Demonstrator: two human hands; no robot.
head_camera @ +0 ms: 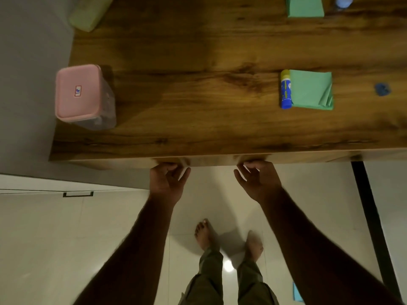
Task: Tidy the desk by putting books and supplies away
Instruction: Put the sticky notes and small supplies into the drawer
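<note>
Your left hand and right hand curl empty fingers at the grained wooden bench edge; far right, a cylindrical glue stick touches folded green paper.

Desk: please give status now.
Both hands, left and right, empty at desk edge. Glue stick, green paper, pink box not put away. Nothing blocking.

Both forearms are bare, with no sleeves, watch or rings visible on the left hand or the right hand. Loose olive-green trousers with creased, gathered cuffs cover the legs; both feet are bare.
</note>
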